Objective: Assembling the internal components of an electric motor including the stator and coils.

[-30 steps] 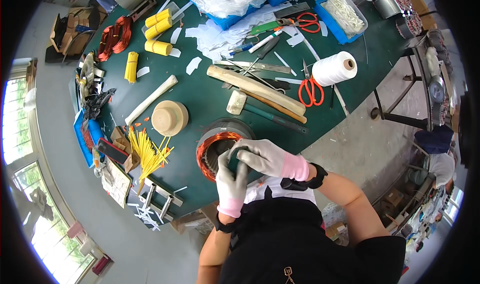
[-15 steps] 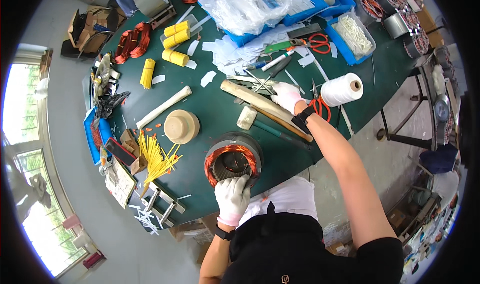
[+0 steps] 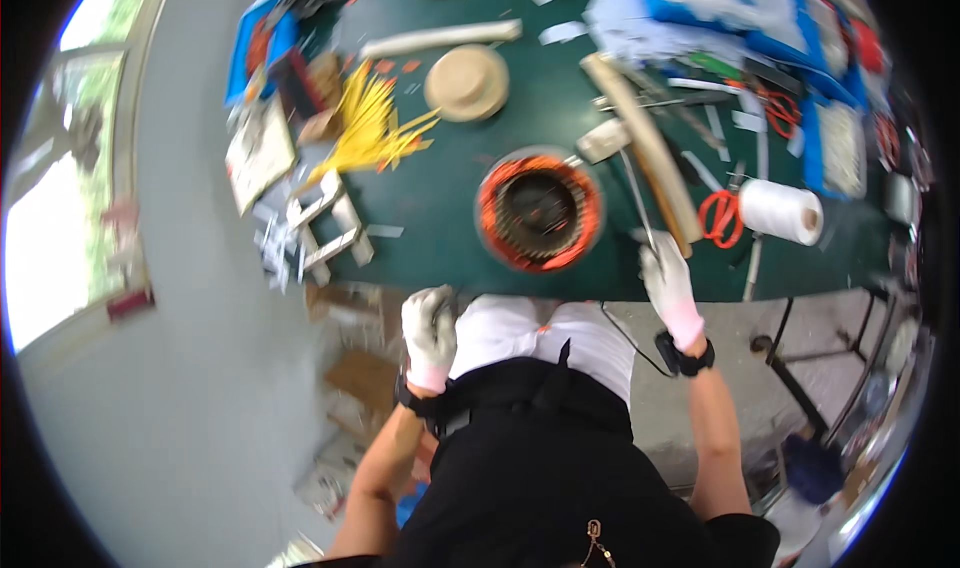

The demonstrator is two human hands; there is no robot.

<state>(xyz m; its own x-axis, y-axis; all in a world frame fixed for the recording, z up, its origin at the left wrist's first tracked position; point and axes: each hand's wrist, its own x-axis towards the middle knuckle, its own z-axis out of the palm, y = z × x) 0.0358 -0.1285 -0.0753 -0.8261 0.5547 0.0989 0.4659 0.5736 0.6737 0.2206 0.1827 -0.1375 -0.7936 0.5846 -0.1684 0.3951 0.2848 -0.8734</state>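
Right hand (image 3: 668, 280) is gripping a thin metal rod (image 3: 637, 196) that we are holding slanted over the green table (image 3: 440, 203), just beside the orange-wound stator (image 3: 539, 212). Left hand (image 3: 429, 330), gloved, is hanging off the table edge, seemingly curled loosely through the blur.

I see a dark green table (image 3: 440, 208). The round coil (image 3: 540, 213) on it is orange around a dark core. My gloves are white with pink cuffs, left hand (image 3: 430, 333) and right hand (image 3: 668, 283). Scissors (image 3: 718, 218) have red handles; the thread spool (image 3: 782, 211) is white.
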